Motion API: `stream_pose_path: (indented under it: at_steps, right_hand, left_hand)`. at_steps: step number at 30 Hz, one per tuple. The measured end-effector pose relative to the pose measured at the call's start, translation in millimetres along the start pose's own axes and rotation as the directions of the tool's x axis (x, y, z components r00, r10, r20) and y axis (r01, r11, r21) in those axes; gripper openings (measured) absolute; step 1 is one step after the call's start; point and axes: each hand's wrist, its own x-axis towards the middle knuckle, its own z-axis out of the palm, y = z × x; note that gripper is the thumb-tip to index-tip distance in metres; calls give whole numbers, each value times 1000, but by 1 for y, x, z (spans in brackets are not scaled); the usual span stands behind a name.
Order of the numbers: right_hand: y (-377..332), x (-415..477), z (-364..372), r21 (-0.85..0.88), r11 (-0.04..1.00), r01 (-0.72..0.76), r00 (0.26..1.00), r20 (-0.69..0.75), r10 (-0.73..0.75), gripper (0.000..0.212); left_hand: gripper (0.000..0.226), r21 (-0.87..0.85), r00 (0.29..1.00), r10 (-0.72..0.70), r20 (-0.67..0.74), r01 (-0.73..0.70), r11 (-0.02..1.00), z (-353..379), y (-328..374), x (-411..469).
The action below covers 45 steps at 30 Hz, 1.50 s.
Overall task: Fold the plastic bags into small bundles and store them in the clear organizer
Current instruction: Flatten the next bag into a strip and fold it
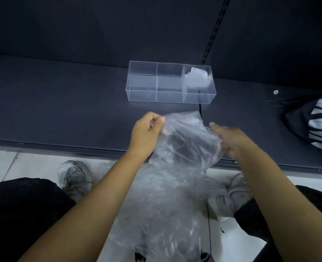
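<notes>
A large clear plastic bag [183, 167] hangs from the dark shelf's front edge down toward the floor. My left hand [147, 129] pinches its upper left corner between thumb and fingers. My right hand [230, 138] grips the bag's right edge, fingers curled into the plastic. Behind them on the shelf stands the clear organizer [143, 87] with three compartments. A folded plastic bundle [199, 77] sits in its right compartment. The left and middle compartments hold nothing.
The dark shelf [62, 110] runs across the view with a dark back panel. A black and striped bag [319, 123] lies at the right edge. A small white piece [275, 92] rests near it. My shoes [75, 176] stand on the white floor below.
</notes>
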Motion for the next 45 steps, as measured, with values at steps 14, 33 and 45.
stream_pose_path:
  at_steps: [14, 33, 45]
  right_hand:
    - [-39, -12, 11, -104, 853, 512, 672, 667, -322, 43]
    - [-28, 30, 3, -216, 865, 452, 873, 307, -380, 22]
    - [14, 61, 13, 5, 996, 94, 937, 337, -91, 38]
  left_hand:
    - [17, -60, 964, 4, 266, 12, 998, -22, 13, 10]
    - [33, -37, 918, -354, -177, 354, 935, -20, -24, 76]
    - [46, 42, 841, -382, -384, 429, 902, -41, -96, 79]
